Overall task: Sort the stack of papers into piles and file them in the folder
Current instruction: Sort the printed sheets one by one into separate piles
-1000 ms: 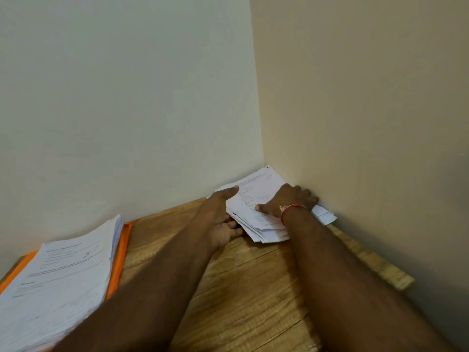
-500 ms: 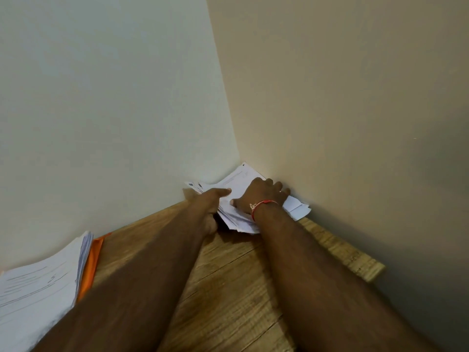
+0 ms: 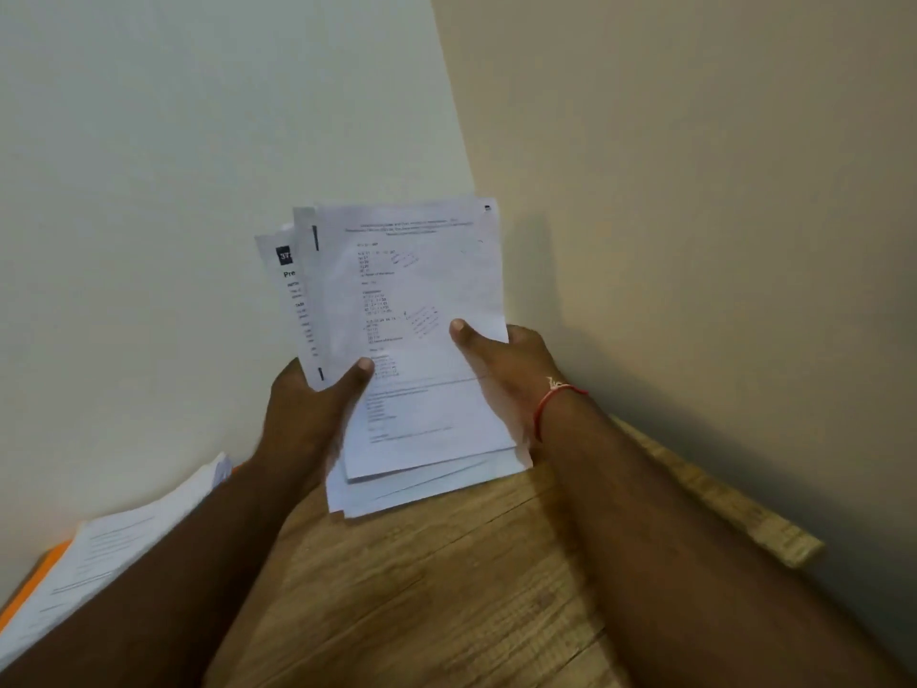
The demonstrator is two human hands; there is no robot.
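A stack of printed white papers (image 3: 412,310) is raised above the wooden table, its sheets fanned unevenly and facing me. My left hand (image 3: 307,414) grips its left edge, thumb on the front sheet. My right hand (image 3: 501,369), with a red thread on the wrist, grips the right edge, thumb laid across the front. At the far left a second pile of papers (image 3: 114,548) lies on an orange folder (image 3: 37,578), partly hidden by my left forearm.
The wooden table (image 3: 422,588) sits in a corner between a white wall on the left and a beige wall on the right. Its right edge (image 3: 719,513) runs close along the beige wall.
The stack lay flat in the table's corner under both hands; now both hands have lifted it upright toward me. The view has also shifted.
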